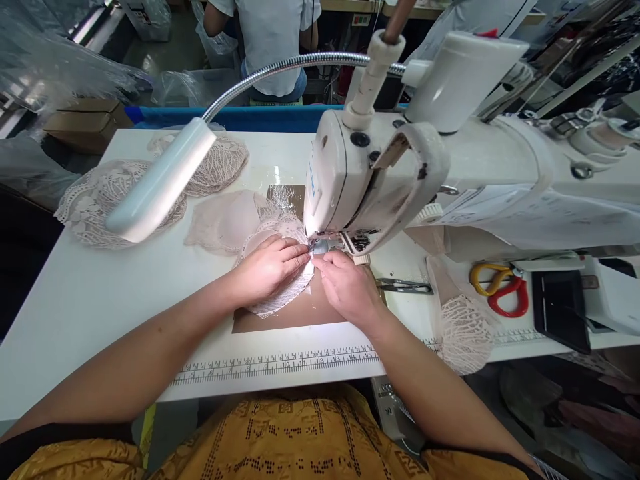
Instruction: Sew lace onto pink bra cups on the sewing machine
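Note:
A pale lace bra cup (280, 300) lies under the needle end of a white sewing machine (333, 180). My left hand (267, 267) rests flat on the cup, its stretched fingers pressing the lace with their tips close to the presser foot (319, 245). From the other side my right hand (347, 283) pinches the cup's edge just in front of the foot, thumb and forefinger together. Sheer fabric (215, 223) attached to the piece spreads left. The needle point and the seam itself are too small to make out.
More lace cups (95, 200) lie at the left under a lamp (160, 180) on a bent metal neck. Right of my hand are dark tweezers (405, 286), another lace cup (465, 333), red-and-yellow scissors (500, 287) and a black device (560, 307). A printed ruler (280, 365) runs along the front edge.

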{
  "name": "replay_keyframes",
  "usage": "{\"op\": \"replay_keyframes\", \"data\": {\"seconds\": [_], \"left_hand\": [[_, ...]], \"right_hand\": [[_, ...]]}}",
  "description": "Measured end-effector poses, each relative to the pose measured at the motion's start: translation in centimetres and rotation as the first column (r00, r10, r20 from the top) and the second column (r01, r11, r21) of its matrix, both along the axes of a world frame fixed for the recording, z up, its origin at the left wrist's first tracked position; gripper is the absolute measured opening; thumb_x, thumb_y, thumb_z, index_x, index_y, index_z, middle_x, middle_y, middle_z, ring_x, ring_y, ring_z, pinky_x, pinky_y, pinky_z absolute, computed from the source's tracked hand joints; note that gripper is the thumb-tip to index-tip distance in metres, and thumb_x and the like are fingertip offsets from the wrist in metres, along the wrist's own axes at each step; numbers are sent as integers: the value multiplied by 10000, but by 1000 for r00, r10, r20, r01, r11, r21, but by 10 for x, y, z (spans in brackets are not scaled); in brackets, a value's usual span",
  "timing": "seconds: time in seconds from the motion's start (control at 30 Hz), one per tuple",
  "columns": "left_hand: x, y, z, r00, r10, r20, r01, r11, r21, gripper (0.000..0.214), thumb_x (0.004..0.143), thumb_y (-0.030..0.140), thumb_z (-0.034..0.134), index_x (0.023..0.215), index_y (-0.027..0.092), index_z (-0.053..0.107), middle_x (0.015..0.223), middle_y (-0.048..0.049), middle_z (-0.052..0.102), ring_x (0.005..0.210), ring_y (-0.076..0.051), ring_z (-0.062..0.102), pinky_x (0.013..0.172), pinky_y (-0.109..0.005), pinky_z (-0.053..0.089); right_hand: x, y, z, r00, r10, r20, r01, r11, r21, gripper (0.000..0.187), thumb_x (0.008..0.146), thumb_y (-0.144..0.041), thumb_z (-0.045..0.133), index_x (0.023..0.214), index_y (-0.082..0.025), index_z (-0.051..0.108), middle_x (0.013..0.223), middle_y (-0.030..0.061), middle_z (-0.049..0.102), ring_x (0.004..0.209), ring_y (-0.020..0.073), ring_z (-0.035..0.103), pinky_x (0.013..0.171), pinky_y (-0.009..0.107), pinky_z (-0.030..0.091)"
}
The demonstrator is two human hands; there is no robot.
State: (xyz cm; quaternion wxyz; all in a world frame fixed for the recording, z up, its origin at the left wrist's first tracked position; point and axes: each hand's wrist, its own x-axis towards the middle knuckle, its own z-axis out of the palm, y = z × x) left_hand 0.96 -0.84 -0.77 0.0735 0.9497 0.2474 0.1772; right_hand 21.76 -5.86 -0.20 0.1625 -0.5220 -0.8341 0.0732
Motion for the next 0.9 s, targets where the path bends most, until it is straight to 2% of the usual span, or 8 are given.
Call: {"op": "replay_keyframes", "data": {"seconds": [0.13,0.37,0.57,0.77,0.9], "left_hand": [[1,2,3,1000,17,8,-17,1000,7,329,996,237,429,1235,111,617,1249,-155,650,1167,-284,561,941,-472,505],[-4,5,3,997,66,-48,-66,998,-10,401,972,292,453,1295,88,576,1313,-177,602,1185,-323,532,981,-512,453],[-8,4,3,986,122,-117,-122,993,6,452,969,333,437,1335,87,535,1368,-185,554,1251,-371,469,1019,-558,377],[-12,-1,8,988,51,-148,-47,999,26,457,965,406,454,1317,130,549,1415,-197,503,1291,-378,438,1005,-550,373],[-11,-2,11,995,-28,-95,27,1000,-10,433,956,382,482,1283,112,573,1385,-179,543,1254,-337,484,1012,-488,405]], "right_hand": [[0,0,2,1000,1,-21,-2,1000,-29,333,888,-91,441,1060,-186,710,931,67,665,808,185,561,675,284,392],[-3,3,-1,998,-10,61,11,1000,-25,384,912,-119,420,1189,-173,681,914,91,663,854,216,566,746,312,428],[-2,3,-8,999,-36,22,36,999,-1,405,904,-112,435,1228,-178,670,999,84,687,896,216,592,745,310,437],[0,2,-4,998,-39,-55,39,999,-12,370,902,-116,447,1186,-177,676,1082,86,690,944,217,601,798,315,452],[0,1,-1,1000,-1,-19,1,1000,2,376,886,-103,458,1179,-189,678,1027,69,683,889,204,585,737,304,430]]}}
